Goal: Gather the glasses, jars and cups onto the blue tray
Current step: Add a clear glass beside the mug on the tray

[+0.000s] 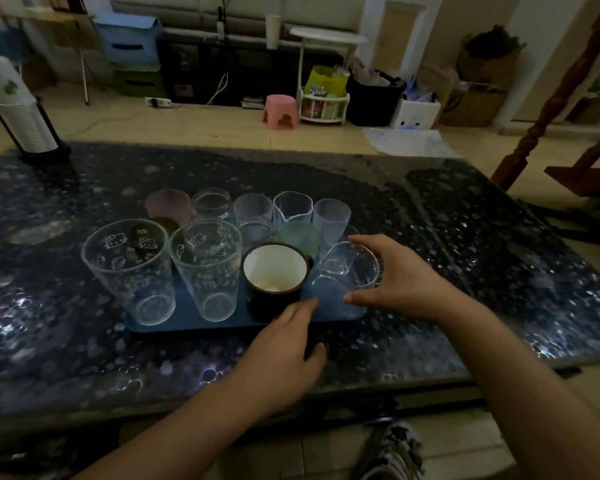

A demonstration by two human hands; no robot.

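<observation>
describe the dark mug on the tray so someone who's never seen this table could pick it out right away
Find the blue tray on the dark speckled table, crowded with drinkware. In its near row, the enamel mug stands between a clear cartoon-printed glass and the clear glass the right hand grips. It is the only opaque piece there: dark outside, white inside.

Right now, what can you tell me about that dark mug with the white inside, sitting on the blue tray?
The dark enamel-looking mug with a white interior stands upright near the front edge of the blue tray, between a clear cat-printed tumbler and a clear glass that the right hand grips. Its rim is dark, something pale lies at its bottom, and a handle shows at its right. The left hand hovers open just before it.
</observation>
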